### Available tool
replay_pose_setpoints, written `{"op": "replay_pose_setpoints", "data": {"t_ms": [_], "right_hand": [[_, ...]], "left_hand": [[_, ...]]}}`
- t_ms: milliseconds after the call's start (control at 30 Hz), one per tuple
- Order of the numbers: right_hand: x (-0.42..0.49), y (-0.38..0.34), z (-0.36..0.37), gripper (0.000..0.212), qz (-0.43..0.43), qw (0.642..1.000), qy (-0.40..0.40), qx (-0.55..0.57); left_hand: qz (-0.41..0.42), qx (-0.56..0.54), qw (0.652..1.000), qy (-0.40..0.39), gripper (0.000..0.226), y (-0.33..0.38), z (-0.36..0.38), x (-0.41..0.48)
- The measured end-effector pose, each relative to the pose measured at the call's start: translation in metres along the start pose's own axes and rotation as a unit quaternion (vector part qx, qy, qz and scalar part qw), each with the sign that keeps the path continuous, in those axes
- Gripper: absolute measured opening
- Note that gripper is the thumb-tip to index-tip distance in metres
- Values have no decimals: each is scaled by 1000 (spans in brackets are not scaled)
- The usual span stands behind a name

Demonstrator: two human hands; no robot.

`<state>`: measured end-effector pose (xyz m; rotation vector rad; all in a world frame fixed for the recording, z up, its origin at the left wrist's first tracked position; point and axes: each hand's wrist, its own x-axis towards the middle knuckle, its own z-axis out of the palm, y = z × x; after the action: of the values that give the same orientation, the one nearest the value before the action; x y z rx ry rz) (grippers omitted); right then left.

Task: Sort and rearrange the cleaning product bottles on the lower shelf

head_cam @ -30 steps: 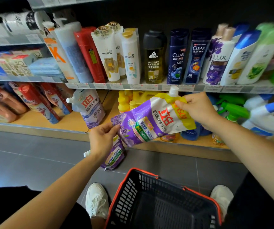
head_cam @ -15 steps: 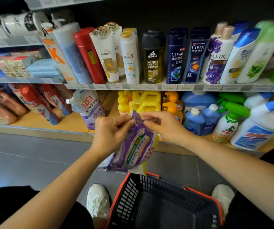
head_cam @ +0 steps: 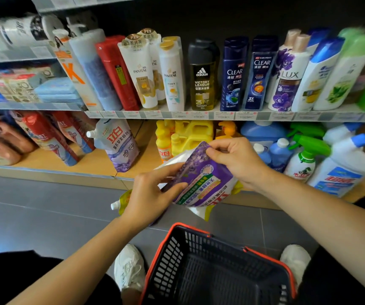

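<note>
Holding the pouch before the lower shelf, over the basket: our left hand is gripping its near edge, and our right hand is pinching the top corner. Long axis is running roughly upright, label inverted. The gap is lying up-left, nearer our left hand, we are judging.

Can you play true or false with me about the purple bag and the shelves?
1. The left hand and the right hand both hold the purple pouch. True.
2. The basket is full of bottles. False: no bottles show inside it.
3. A black Adidas bottle stands on the shelf above the yellow jugs. True.
4. The green-topped spray bottle stands left of the yellow jugs. False: it stands to their right.
</note>
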<state>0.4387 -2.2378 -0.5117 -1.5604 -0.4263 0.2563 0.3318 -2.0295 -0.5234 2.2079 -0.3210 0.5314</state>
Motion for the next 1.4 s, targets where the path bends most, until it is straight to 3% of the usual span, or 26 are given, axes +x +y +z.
{"op": "replay_pose_setpoints", "data": {"t_ms": [233,367,500,667,800,1000,1067,1133,1200,1267,1400], "right_hand": [[13,-13,-23,26,-1,998,20,55],[19,-17,-32,22,7,996,35,86],[20,-17,-33,18,14,994,45,103],[17,-15,-28,19,21,992,27,124],[17,-9,-22,15,42,989,21,138],[18,-8,-28,10,-11,998,48,-50],[15,-12,-25,35,-48,987,0,-154],[8,-9,-10,80,-57,946,-83,-309],[3,-2,11,102,-46,912,-153,-378],[3,7,30,94,-56,919,-168,-351],[17,6,47,52,-97,949,-100,-281]], "left_hand": [[94,88,992,3,31,-9,-8,-24],[88,81,993,6,19,-12,-11,-30],[0,71,996,50,15,-14,-10,-29],[-177,-13,982,56,45,-24,-6,-21],[-216,-104,971,-7,16,-33,-7,-11],[-180,-127,975,40,6,-28,-16,8],[-141,-96,985,14,8,-21,-13,14],[-92,-29,995,-17,5,-17,-9,20],[-75,-8,997,-25,7,-16,-12,26],[-80,-29,996,-17,5,-16,-20,31],[-96,-103,990,12,6,-21,-41,32]]}}
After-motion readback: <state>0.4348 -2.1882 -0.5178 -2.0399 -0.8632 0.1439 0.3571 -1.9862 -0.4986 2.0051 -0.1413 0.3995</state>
